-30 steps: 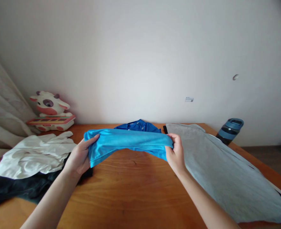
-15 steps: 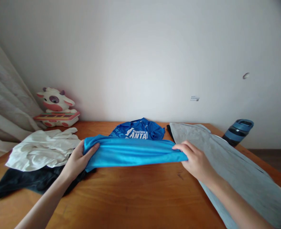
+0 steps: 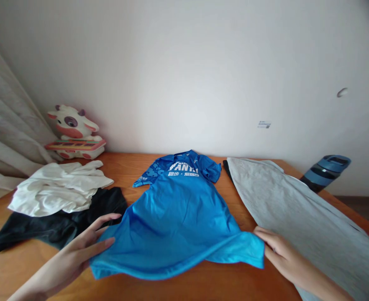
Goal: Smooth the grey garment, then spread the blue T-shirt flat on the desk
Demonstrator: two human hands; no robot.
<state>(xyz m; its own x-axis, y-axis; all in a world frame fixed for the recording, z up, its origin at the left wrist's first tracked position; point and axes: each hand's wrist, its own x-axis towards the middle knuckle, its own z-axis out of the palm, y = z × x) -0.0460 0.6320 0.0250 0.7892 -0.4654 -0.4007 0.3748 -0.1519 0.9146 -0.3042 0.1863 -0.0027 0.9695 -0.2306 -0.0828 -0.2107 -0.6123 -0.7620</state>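
Note:
A bright blue T-shirt (image 3: 180,217) with white lettering at the chest lies spread down the middle of the wooden table (image 3: 134,165), collar toward the wall and hem toward me. The hem billows slightly above the tabletop. My left hand (image 3: 84,246) holds the hem's left corner with long, loosely stretched fingers. At the hem's right corner, my right hand (image 3: 280,251) pinches the cloth beside the grey garment.
A crumpled white garment (image 3: 57,192) lies on a black one (image 3: 62,225) at the left. A large grey garment (image 3: 297,213) covers the table's right side. A toy cow with a keyboard (image 3: 73,133) stands at the back left, a blue bottle (image 3: 327,169) at the back right, curtains at far left.
Both hands have drawn the hem of the folded blue T-shirt back toward me and lowered it. The shirt now lies opened out flat, its lettering showing.

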